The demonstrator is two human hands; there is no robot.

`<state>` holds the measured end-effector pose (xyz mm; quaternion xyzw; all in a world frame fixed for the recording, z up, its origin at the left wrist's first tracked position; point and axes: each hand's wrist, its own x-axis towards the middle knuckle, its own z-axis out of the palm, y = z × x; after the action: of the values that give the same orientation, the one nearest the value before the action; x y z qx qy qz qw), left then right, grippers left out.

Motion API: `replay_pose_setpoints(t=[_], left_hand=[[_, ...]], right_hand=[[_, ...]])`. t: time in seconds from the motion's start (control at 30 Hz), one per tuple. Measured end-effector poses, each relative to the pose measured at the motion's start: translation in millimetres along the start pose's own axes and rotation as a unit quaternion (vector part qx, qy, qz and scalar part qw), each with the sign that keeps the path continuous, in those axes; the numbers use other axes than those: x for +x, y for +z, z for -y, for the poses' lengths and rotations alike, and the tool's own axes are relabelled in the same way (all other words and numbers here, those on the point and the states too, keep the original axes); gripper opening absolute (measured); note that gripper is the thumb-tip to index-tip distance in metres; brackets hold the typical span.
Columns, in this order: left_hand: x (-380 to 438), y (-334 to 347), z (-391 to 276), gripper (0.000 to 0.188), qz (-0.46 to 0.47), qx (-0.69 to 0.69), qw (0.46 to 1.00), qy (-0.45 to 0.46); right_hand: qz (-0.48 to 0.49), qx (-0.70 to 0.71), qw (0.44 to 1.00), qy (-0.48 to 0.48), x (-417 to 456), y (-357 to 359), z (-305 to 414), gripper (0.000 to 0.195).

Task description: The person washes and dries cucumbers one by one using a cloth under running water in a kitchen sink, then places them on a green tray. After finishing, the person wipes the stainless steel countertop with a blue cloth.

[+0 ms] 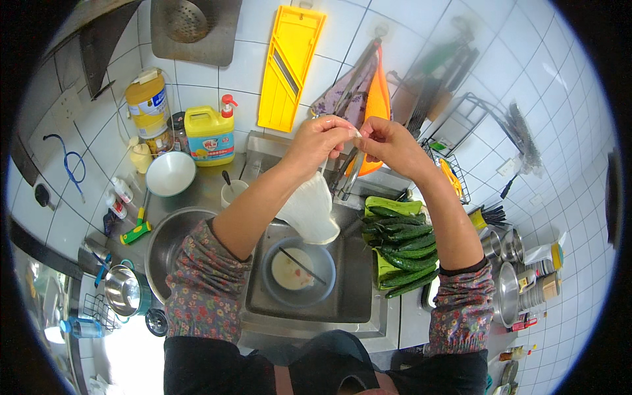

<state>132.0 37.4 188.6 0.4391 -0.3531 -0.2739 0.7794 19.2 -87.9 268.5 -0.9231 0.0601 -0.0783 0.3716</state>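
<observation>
My left hand [321, 143] and my right hand [387, 145] are raised together over the back of the sink, fingertips nearly touching. Both pinch a small white string end [357, 134]. Below my left hand hangs a limp, wet-looking white cloth bag [313, 212], its upper part partly hidden by my forearm. Under the bag, a translucent bluish plastic basin [323, 289] stands in the stainless steel sink [353, 296]. It holds a whitish liquid [291, 271] with a few reddish bits, and a dark thin stick [301, 265] lies across it.
Cucumbers [407, 244] lie on a green tray [387, 203] right of the sink, by the faucet [351, 177]. A large metal basin [160, 247], white bowl [171, 174] and detergent jug [210, 136] stand left. A yellow slicer [291, 69] and orange cloth [376, 103] hang behind.
</observation>
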Motion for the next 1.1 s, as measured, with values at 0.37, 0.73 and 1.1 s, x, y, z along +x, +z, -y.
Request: replay_pose_setpoints(t=[0.37, 0.73, 1.1], left_hand=[[16.9, -16.5, -5.3, 0.018, 0.055, 0.087, 0.993, -0.061], [37.9, -4.9, -28.8, 0.019, -0.027, 0.55, 0.816, 0.177], [95.8, -33.0, -48.7, 0.021, 0.083, -0.021, 0.996, -0.014]], right_hand=[[-0.039, 0.133, 0.99, 0.032, 14.5, -9.3, -15.0, 0.011], [-0.198, 0.139, 0.968, -0.065, 45.7, 13.9, -30.9, 0.016], [-0.052, 0.281, 0.954, -0.089, 57.1, -45.7, -12.5, 0.016]])
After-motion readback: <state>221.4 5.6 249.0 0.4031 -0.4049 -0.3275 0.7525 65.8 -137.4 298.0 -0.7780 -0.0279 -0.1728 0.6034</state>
